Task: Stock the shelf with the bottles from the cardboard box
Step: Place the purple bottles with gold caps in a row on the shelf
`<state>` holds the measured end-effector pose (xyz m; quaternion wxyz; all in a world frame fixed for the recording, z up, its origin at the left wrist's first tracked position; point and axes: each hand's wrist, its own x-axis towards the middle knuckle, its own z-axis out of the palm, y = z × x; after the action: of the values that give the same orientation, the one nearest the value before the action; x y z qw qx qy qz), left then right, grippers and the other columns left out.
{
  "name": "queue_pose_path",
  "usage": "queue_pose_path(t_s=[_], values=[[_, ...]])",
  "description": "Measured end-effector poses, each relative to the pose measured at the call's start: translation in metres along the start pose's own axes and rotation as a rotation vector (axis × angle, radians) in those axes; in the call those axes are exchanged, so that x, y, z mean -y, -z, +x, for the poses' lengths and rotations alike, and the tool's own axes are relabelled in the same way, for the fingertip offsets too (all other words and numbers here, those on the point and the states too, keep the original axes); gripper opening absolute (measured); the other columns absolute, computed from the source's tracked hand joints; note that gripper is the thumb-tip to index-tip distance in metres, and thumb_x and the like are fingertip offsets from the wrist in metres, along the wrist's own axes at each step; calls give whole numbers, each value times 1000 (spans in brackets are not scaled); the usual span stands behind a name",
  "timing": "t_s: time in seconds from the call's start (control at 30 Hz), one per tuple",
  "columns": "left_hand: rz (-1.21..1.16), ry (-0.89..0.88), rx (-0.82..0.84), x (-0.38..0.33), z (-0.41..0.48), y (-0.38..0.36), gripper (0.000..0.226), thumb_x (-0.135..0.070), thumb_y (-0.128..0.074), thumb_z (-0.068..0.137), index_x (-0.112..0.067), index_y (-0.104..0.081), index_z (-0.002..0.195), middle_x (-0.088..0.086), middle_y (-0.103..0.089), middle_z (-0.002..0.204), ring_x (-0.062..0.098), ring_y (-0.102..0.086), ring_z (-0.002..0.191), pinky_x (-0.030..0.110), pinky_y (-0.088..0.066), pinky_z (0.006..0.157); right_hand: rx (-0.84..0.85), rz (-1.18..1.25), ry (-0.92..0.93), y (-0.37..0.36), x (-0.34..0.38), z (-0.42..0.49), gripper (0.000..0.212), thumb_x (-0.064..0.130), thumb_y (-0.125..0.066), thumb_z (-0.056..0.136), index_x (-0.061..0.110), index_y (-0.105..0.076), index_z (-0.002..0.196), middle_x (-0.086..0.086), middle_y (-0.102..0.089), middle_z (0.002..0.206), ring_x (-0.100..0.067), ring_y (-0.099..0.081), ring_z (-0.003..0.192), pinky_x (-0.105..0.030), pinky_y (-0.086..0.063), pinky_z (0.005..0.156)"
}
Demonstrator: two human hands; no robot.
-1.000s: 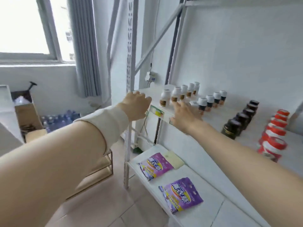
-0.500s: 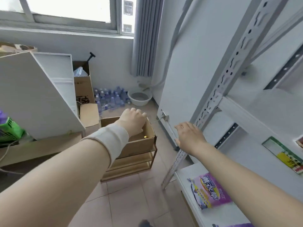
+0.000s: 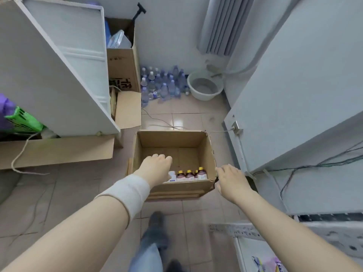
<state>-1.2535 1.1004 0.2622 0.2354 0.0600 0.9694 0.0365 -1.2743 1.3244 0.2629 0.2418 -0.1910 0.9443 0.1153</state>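
An open cardboard box (image 3: 172, 141) stands on the tiled floor below me. Along its near inner wall stands a row of small brown bottles with yellow caps (image 3: 189, 174), and a white-capped bottle (image 3: 172, 176) beside them. My left hand (image 3: 155, 168), a white wrap on its wrist, hovers over the box's left part with fingers loosely apart and nothing in it. My right hand (image 3: 230, 180) is spread open just outside the box's right near corner, holding nothing. The white shelf (image 3: 294, 118) rises at the right; its stocked boards are out of view.
A white leaning cabinet (image 3: 59, 65) stands left, with a tall cardboard box (image 3: 122, 55) behind it. Water bottles (image 3: 163, 83) and a grey basin (image 3: 204, 87) sit by the far wall. A cord (image 3: 165, 122) crosses the floor. A lower shelf board (image 3: 255, 250) is bottom right.
My view swung from the shelf with its bottle rows down to the box on the floor. Both empty hands dropped from the shelf edge to the box.
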Motion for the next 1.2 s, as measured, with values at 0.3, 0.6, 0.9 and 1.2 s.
queue_pose_path(t_s=[0.3,0.6,0.9,1.2], values=[[-208,52,305,28,131,-93,49,-35,-51,92,-15,-39,136,8,-50,134,27,-49,121,36,-44,94,232,116,-2,-69,-2,136,43,27,-40,97,12,-34,136,-9,-43,136,-25,-40,124,-32,-35,101],[-338,123,417,22,261,-206,53,-34,-51,92,-12,-34,138,12,-46,134,29,-41,124,36,-36,100,345,-246,153,-154,-16,279,73,52,-34,94,5,-16,147,-19,-23,153,-37,-8,144,-42,-14,117],[-335,138,475,11,314,-269,55,-50,-38,95,-14,-39,136,13,-53,128,31,-40,120,36,-35,95,465,-275,316,-195,-16,323,72,58,-50,84,4,-40,129,-16,-47,134,-32,-33,131,-41,-12,116],[-658,288,305,18,309,-264,38,-42,-51,92,-23,-54,125,10,-57,116,27,-43,114,30,-34,92,526,673,-8,-195,-23,321,60,19,-73,77,23,-43,129,-9,-37,120,-27,-51,106,-27,-41,91]])
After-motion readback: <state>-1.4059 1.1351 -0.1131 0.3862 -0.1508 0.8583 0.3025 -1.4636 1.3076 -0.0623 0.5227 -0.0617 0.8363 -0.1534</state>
